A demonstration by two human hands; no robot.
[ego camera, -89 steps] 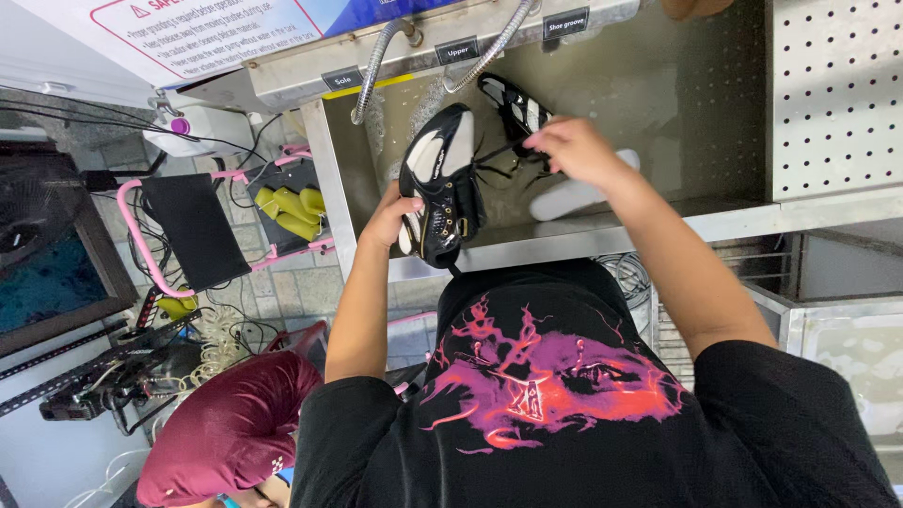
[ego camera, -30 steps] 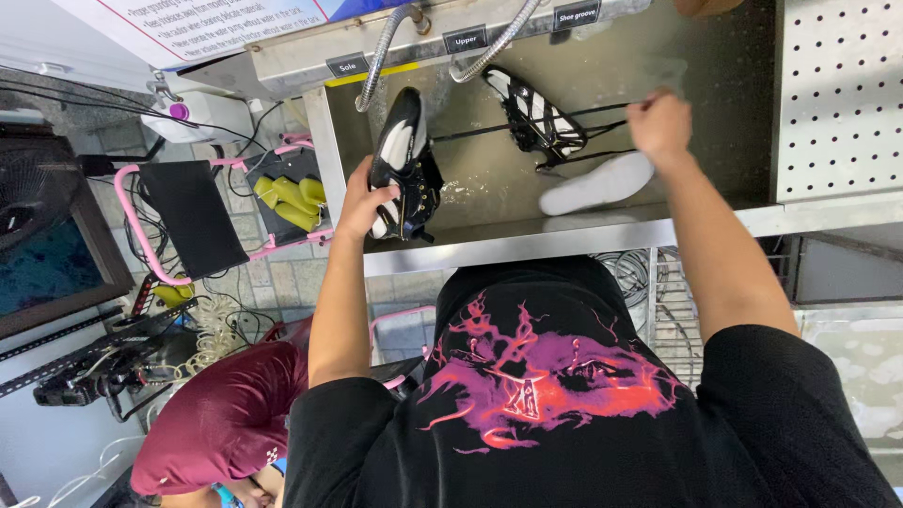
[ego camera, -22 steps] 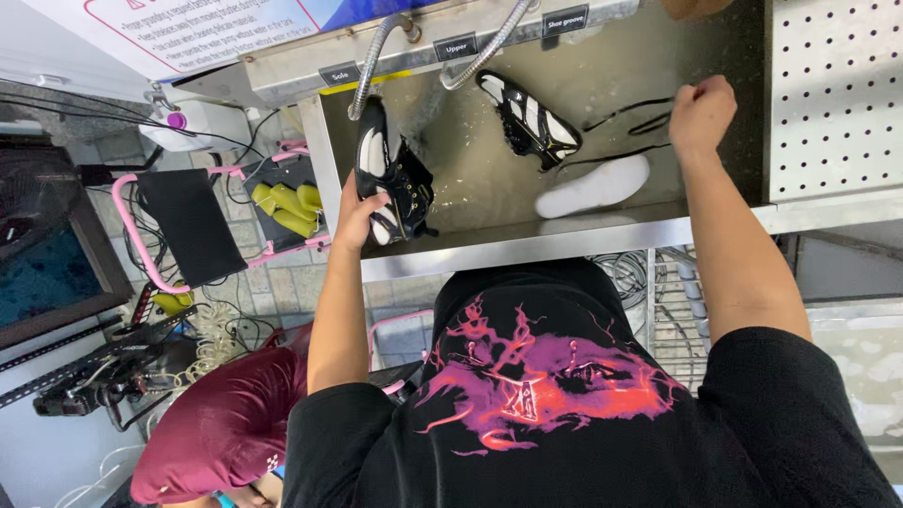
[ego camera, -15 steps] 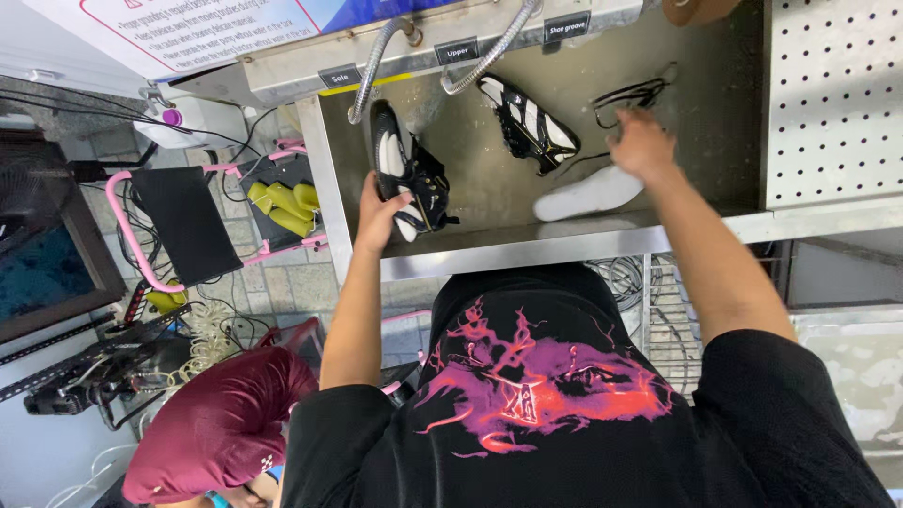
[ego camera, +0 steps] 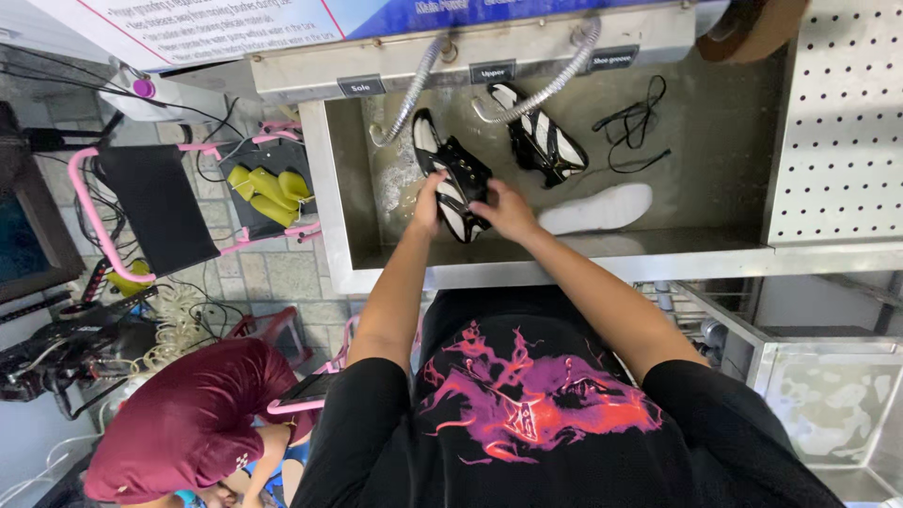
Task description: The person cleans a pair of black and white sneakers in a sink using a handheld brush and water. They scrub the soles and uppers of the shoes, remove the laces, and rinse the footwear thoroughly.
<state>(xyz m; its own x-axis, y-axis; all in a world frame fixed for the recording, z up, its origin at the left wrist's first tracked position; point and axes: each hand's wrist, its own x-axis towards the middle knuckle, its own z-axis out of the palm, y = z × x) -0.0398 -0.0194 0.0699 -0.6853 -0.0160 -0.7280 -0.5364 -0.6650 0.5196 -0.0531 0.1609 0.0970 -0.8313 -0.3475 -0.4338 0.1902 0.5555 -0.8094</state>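
Note:
Over a steel sink [ego camera: 339, 235], both my hands hold one black and white sneaker [ego camera: 450, 169]. My left hand [ego camera: 428, 193] grips its left side. My right hand [ego camera: 506, 209] closes on its near end. A second matching sneaker [ego camera: 541, 141] lies deeper in the basin. A white insole [ego camera: 597, 209] rests at the front right of the basin. Black laces [ego camera: 635, 122] lie loose at the back right.
Two flexible metal hoses [ego camera: 414, 85] hang from the sink's back panel. A perforated white panel [ego camera: 837, 122] stands at the right. On the floor at left are a pink-framed black stool [ego camera: 150, 207], yellow gloves [ego camera: 268, 188], cables, and a person in a dark red top [ego camera: 188, 423].
My right hand let go of the black laces at the back right of the basin and came back to the sneaker. The left hand kept hold of the sneaker throughout.

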